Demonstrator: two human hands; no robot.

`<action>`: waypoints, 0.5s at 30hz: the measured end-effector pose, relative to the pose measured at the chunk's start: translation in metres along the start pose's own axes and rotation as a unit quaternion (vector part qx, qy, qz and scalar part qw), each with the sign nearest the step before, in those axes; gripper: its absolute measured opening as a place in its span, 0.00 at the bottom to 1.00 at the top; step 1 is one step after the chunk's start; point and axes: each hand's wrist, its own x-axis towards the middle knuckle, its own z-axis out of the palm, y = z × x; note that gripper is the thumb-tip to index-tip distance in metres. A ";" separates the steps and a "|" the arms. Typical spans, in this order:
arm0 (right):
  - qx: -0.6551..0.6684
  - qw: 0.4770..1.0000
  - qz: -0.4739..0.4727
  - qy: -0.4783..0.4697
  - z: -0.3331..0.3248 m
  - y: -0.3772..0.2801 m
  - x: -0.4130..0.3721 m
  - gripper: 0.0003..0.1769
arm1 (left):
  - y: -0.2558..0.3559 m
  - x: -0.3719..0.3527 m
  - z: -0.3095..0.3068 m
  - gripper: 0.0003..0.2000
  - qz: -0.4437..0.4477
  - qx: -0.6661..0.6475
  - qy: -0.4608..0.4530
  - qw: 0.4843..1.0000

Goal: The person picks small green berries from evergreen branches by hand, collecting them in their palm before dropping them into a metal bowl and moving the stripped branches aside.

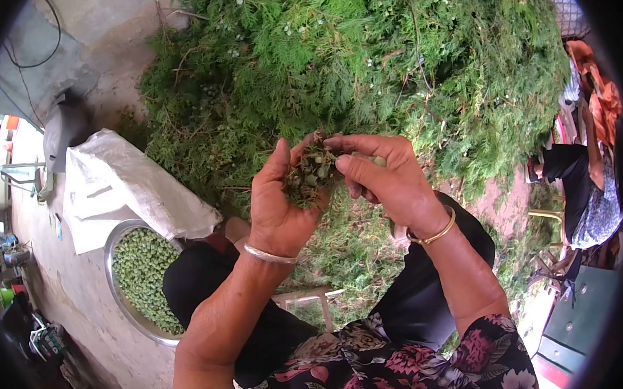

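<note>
My left hand point(278, 203) is cupped palm up around a clump of brownish-green plant bits point(312, 172), with its thumb raised along the side. Close against it, my right hand point(384, 173) has its thumb and forefinger pinched at the clump's right edge; a small pale green piece point(379, 161) shows by those fingers. What lies under the right fingertips is hidden. Just beyond both hands rises a large heap of green conifer branches point(347, 59) dotted with pale berry-like cones.
A metal basin point(109, 265) full of small green cones point(145, 273) stands left of my knee. A white sack point(131, 183) lies behind it. Loose sprigs point(357, 262) cover the ground between my legs, near a wooden frame point(324, 306). Another person point(593, 187) sits at the right.
</note>
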 end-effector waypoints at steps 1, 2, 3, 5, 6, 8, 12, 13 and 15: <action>-0.010 1.000 -0.003 0.002 -0.001 0.000 0.000 0.12 | 0.000 0.000 0.001 0.26 -0.001 0.000 0.000 1.000; -0.010 1.000 -0.003 0.003 -0.002 0.000 0.001 0.12 | 0.000 -0.001 0.003 0.25 -0.002 0.004 0.012 1.000; 0.019 0.999 0.022 0.013 -0.003 0.000 0.002 0.12 | 0.000 -0.002 0.005 0.24 -0.004 0.009 0.024 1.000; 0.047 0.997 0.048 0.024 -0.004 0.001 0.003 0.12 | -0.002 -0.003 0.008 0.24 -0.001 0.004 0.030 1.000; 0.062 0.996 0.045 0.042 -0.004 0.002 0.003 0.11 | -0.002 -0.003 0.008 0.25 0.001 -0.001 0.035 0.999; 0.076 0.994 0.043 0.061 -0.005 0.003 0.003 0.10 | -0.001 -0.004 0.008 0.25 -0.004 -0.007 0.024 1.000; -0.055 0.994 -0.091 0.023 -0.002 0.010 0.002 0.08 | 0.000 -0.004 0.008 0.26 -0.018 -0.022 0.000 1.000; -0.121 0.980 -0.155 -0.002 0.001 0.014 0.002 0.08 | 0.000 -0.004 0.009 0.26 -0.018 -0.022 0.000 1.000; -0.159 0.969 -0.189 0.027 0.007 0.023 0.004 0.08 | -0.002 -0.005 0.011 0.26 -0.019 0.003 0.009 1.000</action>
